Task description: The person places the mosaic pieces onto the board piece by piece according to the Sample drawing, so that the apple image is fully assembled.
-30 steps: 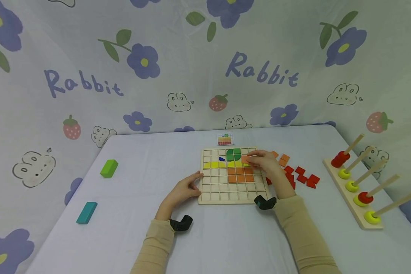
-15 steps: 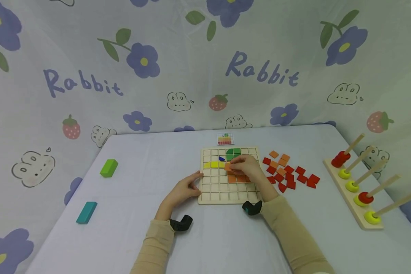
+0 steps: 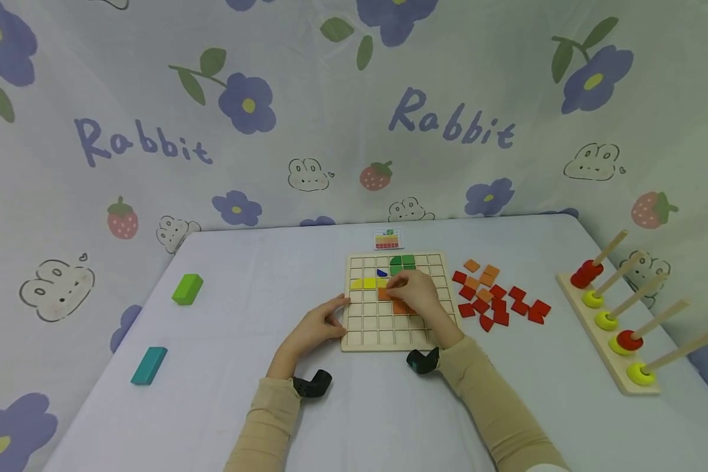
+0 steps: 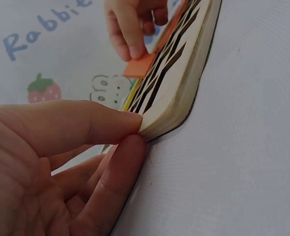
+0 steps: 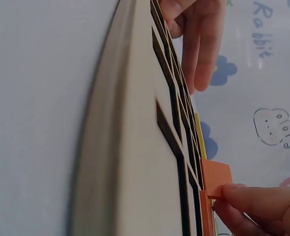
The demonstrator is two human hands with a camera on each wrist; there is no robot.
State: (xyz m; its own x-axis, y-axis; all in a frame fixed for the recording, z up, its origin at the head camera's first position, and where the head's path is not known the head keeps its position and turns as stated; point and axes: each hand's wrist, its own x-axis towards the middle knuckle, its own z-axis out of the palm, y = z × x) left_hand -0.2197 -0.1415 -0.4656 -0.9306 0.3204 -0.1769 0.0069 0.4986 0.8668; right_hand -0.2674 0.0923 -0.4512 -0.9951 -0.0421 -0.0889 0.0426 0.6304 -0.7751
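Note:
A square wooden grid board (image 3: pixel 362 326) lies on the table, with yellow, green, blue and orange pieces in some cells. My right hand (image 3: pixel 415 293) pinches an orange square tile (image 3: pixel 384 294) over the board, just below the yellow row. The right wrist view shows this tile (image 5: pixel 217 177) tilted between thumb and fingertip, beside another orange tile in the grid. My left hand (image 3: pixel 314 328) holds the board's left edge, thumb and finger at its near corner in the left wrist view. Part of the orange block is hidden under the right hand.
Loose red tiles (image 3: pixel 499 305) and orange tiles (image 3: pixel 490 272) lie right of the board. A small picture card (image 3: pixel 388 238) lies behind it. A peg stand (image 3: pixel 610 337) with rings stands far right. A green block (image 3: pixel 187 289) and a teal block (image 3: pixel 149 366) lie left.
My right hand has moved left and slightly nearer across the board, carrying the orange tile to the cell below the yellow row. The left hand stays at the board's edge.

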